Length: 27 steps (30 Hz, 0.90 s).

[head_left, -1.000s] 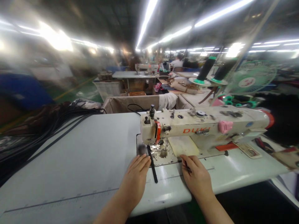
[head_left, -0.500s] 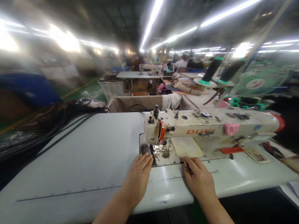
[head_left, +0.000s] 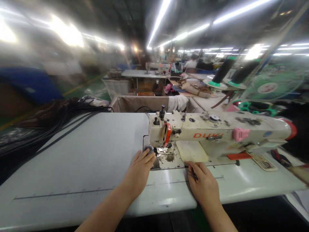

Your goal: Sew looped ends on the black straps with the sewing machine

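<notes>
The sewing machine (head_left: 193, 124) stands on the pale bench (head_left: 96, 161), its needle end facing the strips. At that end, the left hand (head_left: 138, 174) lies palm down, fingers extended nearly side by side, their tips at a grey metal piece (head_left: 149, 149) beside the machine's foot. In front of the machine's arm, the right hand (head_left: 204, 183) rests with fingers curled and thumb near forefinger; whether they pinch anything cannot be told. Beneath the arm lies a yellowish pad (head_left: 191, 151). Left of the machine, black strips (head_left: 53, 133) trail over the bench; behind it stand thread spools (head_left: 222, 71) and a green fan (head_left: 267, 87).
</notes>
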Each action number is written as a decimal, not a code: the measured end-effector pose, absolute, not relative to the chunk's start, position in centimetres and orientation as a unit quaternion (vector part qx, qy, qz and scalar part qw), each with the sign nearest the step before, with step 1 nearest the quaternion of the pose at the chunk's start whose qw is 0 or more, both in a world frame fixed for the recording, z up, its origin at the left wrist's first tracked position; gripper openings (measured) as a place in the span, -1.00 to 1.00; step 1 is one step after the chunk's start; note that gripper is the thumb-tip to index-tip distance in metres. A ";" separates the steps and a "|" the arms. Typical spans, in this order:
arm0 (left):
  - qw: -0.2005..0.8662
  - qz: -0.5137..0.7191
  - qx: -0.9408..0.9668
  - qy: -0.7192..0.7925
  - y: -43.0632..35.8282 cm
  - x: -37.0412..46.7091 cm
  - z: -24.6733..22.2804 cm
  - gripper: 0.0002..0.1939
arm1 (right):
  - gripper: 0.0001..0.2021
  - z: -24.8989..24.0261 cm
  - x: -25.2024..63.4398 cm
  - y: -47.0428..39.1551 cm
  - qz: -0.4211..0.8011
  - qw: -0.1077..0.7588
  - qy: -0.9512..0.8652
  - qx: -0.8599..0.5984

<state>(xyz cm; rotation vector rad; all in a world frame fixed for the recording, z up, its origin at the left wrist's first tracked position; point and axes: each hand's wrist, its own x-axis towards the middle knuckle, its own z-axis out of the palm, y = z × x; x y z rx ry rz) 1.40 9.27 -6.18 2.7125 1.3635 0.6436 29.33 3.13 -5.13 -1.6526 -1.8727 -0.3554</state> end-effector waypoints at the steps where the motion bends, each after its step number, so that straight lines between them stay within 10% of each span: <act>1: 0.020 0.203 0.874 0.440 9.4 1.4 -6.1 -0.45 | -0.75 -5.1 29.3 3.1 -0.136 0.304 -0.706 -0.625; 27: 0.149 0.156 0.862 0.459 11.6 1.4 -4.1 -0.39 | -0.77 -5.3 29.5 3.3 -0.152 0.306 -0.714 -0.611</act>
